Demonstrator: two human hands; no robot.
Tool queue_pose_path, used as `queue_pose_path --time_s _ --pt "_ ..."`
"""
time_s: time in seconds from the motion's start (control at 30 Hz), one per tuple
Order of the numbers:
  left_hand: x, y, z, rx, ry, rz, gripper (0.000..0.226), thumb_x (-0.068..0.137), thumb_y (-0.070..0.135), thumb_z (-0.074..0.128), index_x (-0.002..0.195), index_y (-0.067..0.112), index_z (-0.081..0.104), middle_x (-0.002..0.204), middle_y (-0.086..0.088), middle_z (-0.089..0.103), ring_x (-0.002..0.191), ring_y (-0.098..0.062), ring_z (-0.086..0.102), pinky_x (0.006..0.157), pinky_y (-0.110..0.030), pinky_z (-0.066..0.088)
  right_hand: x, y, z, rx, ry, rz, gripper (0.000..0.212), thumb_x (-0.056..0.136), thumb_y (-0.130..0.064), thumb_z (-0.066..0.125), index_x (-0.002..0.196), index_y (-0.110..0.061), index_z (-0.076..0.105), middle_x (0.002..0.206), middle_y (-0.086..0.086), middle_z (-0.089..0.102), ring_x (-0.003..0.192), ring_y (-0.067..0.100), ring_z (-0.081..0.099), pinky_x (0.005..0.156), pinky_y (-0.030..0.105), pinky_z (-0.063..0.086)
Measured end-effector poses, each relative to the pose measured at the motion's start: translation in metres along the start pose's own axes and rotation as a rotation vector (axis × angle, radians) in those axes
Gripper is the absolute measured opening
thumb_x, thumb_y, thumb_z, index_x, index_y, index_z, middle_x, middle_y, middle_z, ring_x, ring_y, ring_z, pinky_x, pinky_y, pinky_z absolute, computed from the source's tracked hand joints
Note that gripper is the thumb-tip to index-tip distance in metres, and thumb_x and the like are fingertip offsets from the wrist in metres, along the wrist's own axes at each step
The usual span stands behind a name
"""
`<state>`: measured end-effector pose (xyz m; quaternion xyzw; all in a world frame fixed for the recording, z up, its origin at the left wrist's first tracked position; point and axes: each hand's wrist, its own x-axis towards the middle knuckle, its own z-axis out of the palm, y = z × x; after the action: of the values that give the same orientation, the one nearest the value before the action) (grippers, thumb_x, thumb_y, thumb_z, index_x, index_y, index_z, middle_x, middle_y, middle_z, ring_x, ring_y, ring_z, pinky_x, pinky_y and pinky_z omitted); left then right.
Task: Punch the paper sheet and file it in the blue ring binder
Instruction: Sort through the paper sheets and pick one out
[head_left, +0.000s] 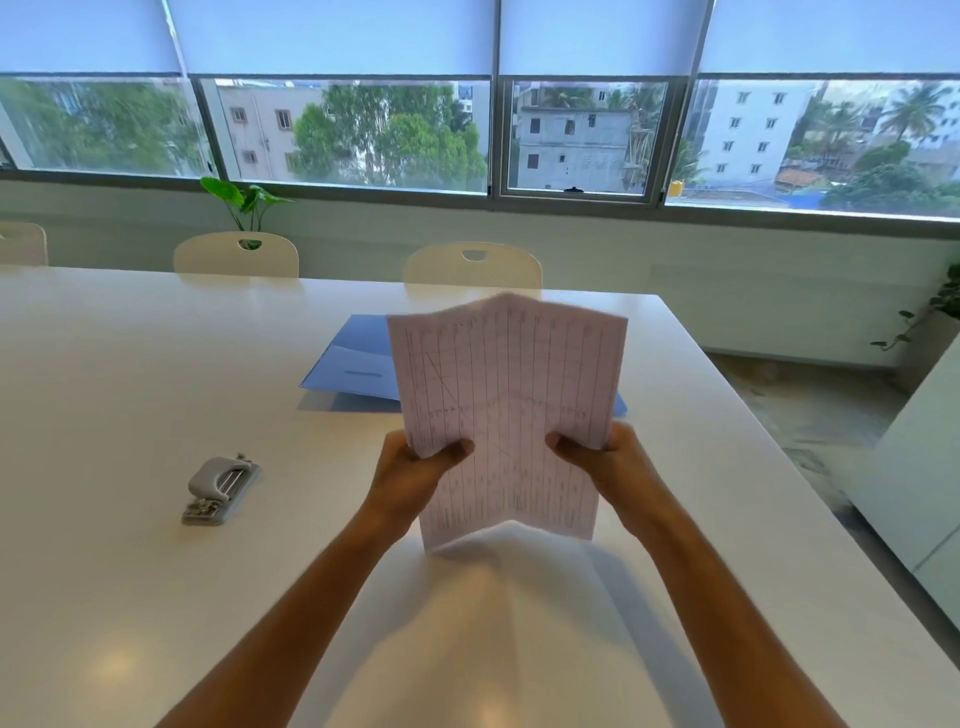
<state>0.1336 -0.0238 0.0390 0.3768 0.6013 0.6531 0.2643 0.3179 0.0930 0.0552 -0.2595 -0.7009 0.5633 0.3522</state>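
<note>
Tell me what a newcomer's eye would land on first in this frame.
First, the printed paper sheet, creased down its middle and held upright over the white table by the left hand and right hand, one on each side. Behind it lies the blue binder, partly hidden by the sheet. The grey hole punch sits alone on the table, off to the left.

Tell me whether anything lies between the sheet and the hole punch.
Nothing visible does. Both hands, left hand and right hand, hold the paper sheet upright above the table. The hole punch sits to the left with only bare tabletop between them. The blue binder lies farther back.
</note>
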Motion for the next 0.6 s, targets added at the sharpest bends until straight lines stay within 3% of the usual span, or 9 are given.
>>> queue_pose_path --time_s 0.07,0.17,0.27,0.33,0.4,0.5,0.6 --pt "0.000 -0.007 -0.001 -0.036 0.045 -0.069 0.011 0.084 0.006 0.068 0.083 0.018 0.069 0.076 0.007 0.074 0.085 -0.028 0.068 0.074 -0.041 0.057 -0.001 0.012 0.002 0.004 0.018 0.083 0.005 0.087 -0.019 0.067 0.089 -0.018 0.071 0.093 0.003 0.074 0.095 0.028 0.068 0.075 0.034 0.058" --pt "0.001 -0.007 -0.003 -0.105 0.098 -0.106 0.007 0.080 0.011 0.073 0.084 0.015 0.070 0.078 0.002 0.075 0.083 -0.032 0.069 0.069 -0.041 0.057 -0.003 0.024 0.000 0.010 0.068 0.159 0.009 0.085 -0.022 0.069 0.085 -0.014 0.073 0.085 0.001 0.076 0.086 0.026 0.071 0.063 0.024 0.058" --pt "0.005 -0.001 -0.005 -0.255 0.165 -0.162 0.018 0.078 0.012 0.074 0.093 0.009 0.067 0.093 -0.008 0.072 0.089 -0.033 0.068 0.075 -0.048 0.056 -0.006 0.032 -0.006 0.058 -0.002 0.223 0.037 0.069 -0.035 0.081 0.093 -0.008 0.074 0.089 0.010 0.076 0.087 0.029 0.072 0.073 0.034 0.060" --pt "0.008 0.000 -0.006 -0.388 0.211 -0.214 0.021 0.081 0.007 0.071 0.101 0.005 0.064 0.100 -0.013 0.071 0.094 -0.035 0.066 0.083 -0.054 0.053 -0.009 0.038 -0.006 0.209 -0.044 0.262 0.052 0.061 -0.031 0.083 0.101 -0.001 0.070 0.097 0.020 0.074 0.092 0.033 0.071 0.083 0.041 0.058" --pt "0.008 -0.002 -0.007 -0.520 0.235 -0.256 0.022 0.082 0.004 0.068 0.103 0.006 0.063 0.099 -0.013 0.072 0.097 -0.036 0.065 0.086 -0.056 0.051 -0.013 0.045 -0.001 0.473 -0.042 0.273 0.043 0.064 -0.016 0.085 0.097 0.004 0.068 0.101 0.025 0.071 0.092 0.036 0.070 0.085 0.045 0.057" --pt "0.002 -0.005 -0.003 -0.681 0.222 -0.292 0.024 0.079 0.005 0.067 0.102 0.010 0.063 0.089 -0.007 0.076 0.097 -0.034 0.064 0.082 -0.054 0.052 -0.015 0.049 0.012 0.737 -0.031 0.231 0.048 0.043 -0.023 0.096 0.079 -0.001 0.073 0.095 0.022 0.073 0.083 0.032 0.072 0.073 0.044 0.059" --pt "-0.005 -0.010 0.005 -0.733 0.183 -0.305 0.035 0.073 0.011 0.069 0.108 0.010 0.063 0.097 -0.010 0.075 0.099 -0.034 0.066 0.081 -0.053 0.053 -0.017 0.046 0.031 0.729 0.020 0.207 0.041 0.059 -0.009 0.087 0.095 0.000 0.071 0.099 0.022 0.071 0.083 0.030 0.071 0.068 0.042 0.059"
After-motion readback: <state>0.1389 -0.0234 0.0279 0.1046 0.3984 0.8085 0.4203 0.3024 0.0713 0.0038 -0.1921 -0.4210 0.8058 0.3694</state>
